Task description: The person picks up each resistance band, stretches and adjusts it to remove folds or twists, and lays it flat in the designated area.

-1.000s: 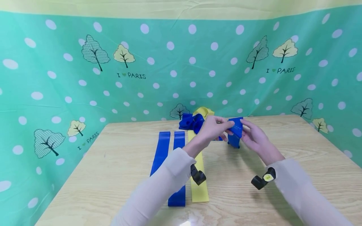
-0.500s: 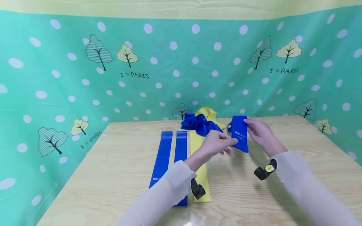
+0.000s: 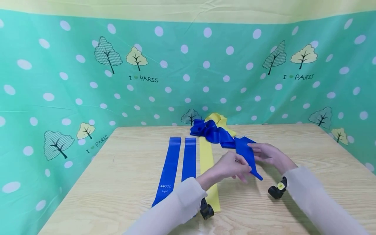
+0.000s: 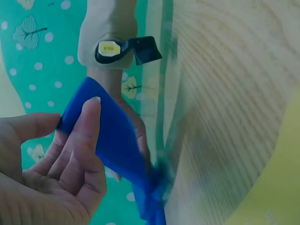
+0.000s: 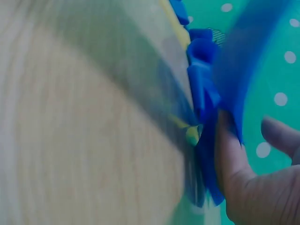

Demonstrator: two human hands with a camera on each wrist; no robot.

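Note:
A blue resistance band (image 3: 244,150) is lifted over the right half of the table, its near end twisted down to a point. My left hand (image 3: 230,166) pinches that end; in the left wrist view its thumb and fingers (image 4: 89,119) grip the band's edge. On the band's right side is my right hand (image 3: 271,155), its fingers touching the band. The right wrist view shows the thumb (image 5: 279,136) held away from the band. Beyond, the band runs toward a heap of crumpled blue bands (image 3: 214,132), where I cannot tell one band from another.
Two flat blue bands (image 3: 169,163) (image 3: 189,160) and a yellow band (image 3: 207,153) lie side by side left of my hands, partly under my left sleeve. A crumpled yellow band (image 3: 218,120) sits behind the blue heap. A dotted green cloth (image 3: 164,81) hangs behind the wooden table (image 3: 117,169).
The held blue band has come down and toward me, turning from a flat upright face to a slanted, twisted one. Both hands have lowered with it; the right thumb has come off the band.

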